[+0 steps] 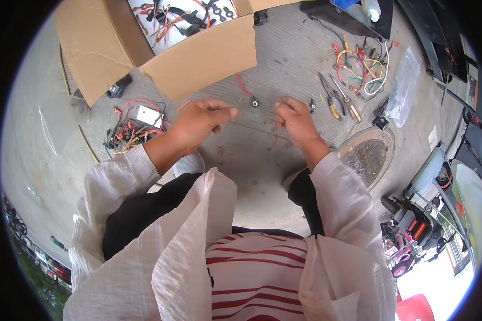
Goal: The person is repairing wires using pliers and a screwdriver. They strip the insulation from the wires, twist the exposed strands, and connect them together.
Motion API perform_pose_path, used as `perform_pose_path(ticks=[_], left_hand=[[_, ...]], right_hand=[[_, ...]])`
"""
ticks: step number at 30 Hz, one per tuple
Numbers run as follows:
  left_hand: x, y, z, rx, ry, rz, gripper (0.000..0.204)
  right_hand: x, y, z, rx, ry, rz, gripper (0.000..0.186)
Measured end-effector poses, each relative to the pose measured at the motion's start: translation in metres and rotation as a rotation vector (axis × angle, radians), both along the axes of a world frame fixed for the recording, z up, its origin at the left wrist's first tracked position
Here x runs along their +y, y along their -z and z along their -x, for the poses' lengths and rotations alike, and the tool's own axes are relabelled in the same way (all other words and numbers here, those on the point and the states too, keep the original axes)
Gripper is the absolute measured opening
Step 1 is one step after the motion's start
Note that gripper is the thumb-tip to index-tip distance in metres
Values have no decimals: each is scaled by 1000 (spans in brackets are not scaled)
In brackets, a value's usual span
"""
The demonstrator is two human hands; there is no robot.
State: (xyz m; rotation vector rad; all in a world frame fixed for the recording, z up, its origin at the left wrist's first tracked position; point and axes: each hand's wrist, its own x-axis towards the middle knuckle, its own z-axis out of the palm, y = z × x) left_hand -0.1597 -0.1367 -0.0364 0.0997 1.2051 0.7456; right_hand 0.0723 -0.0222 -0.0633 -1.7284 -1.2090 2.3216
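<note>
My left hand (198, 125) is closed in a pinch, thumb against fingers, above the concrete floor. A thin, pale strand (239, 101) shows near its thumb tip; whether the hand holds it I cannot tell. Across a small gap, my right hand (297, 122) has its fingers curled together, and what they grip, if anything, is hidden. Between and beyond the hands lies a red wire (243, 85) ending in a dark round terminal (255, 104). Another small dark terminal (313, 105) lies beside my right hand. A red scrap (275, 140) is on the floor below.
An open cardboard box (203, 56) with wires and connectors stands ahead. A wire pile (131, 131) lies left, another (361, 67) far right. Pliers (332, 104), a screwdriver (351, 107), a clear plastic bag (404, 88) and a round floor cover (367, 155) are on the right.
</note>
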Motion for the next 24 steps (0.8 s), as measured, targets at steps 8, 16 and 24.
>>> perform_pose_path(ticks=[8, 16, 24], left_hand=[[13, -18, -2, -72, 0, 100, 20], [13, -25, 0, -238, -28, 162, 22], [13, -28, 1, -252, -8, 163, 23]], right_hand=[[-15, -45, 34, 268, 265, 294, 5], [-28, -58, 61, 244, 191, 72, 10], [-33, -55, 68, 211, 209, 21, 10]])
